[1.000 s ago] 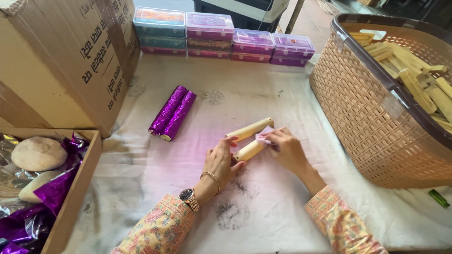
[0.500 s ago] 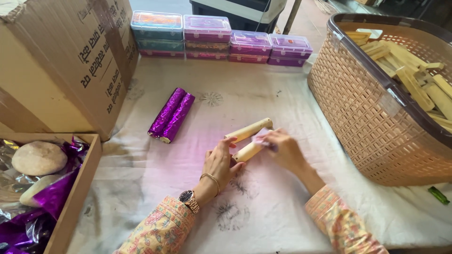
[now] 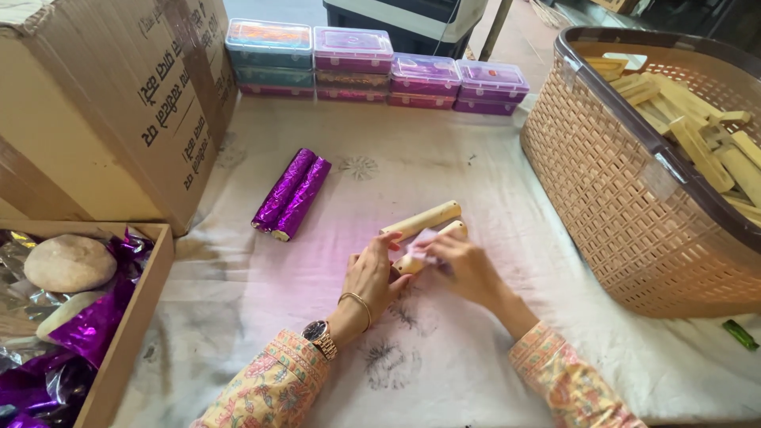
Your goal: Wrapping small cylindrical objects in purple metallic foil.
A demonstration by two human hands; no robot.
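Two pale wooden sticks [image 3: 424,219] lie side by side in the middle of the cloth-covered table [image 3: 444,166]. My left hand [image 3: 372,277] and my right hand [image 3: 464,265] both grip the nearer stick [image 3: 456,231] and press a small pinkish sheet [image 3: 420,242] against it. The far stick lies just beyond my fingers. Two sticks wrapped in shiny purple foil [image 3: 291,194] rest to the left, apart from my hands.
A big cardboard box [image 3: 103,103] stands at the left, with a low open box [image 3: 147,317] of purple foil and two stones [image 3: 70,263] in front. A tan woven basket [image 3: 626,198] of wooden sticks stands right. Stacked plastic cases [image 3: 372,67] line the back.
Both hands stay on the nearer stick; their fingers have shifted slightly along it with the pinkish sheet. The view has tilted a little.
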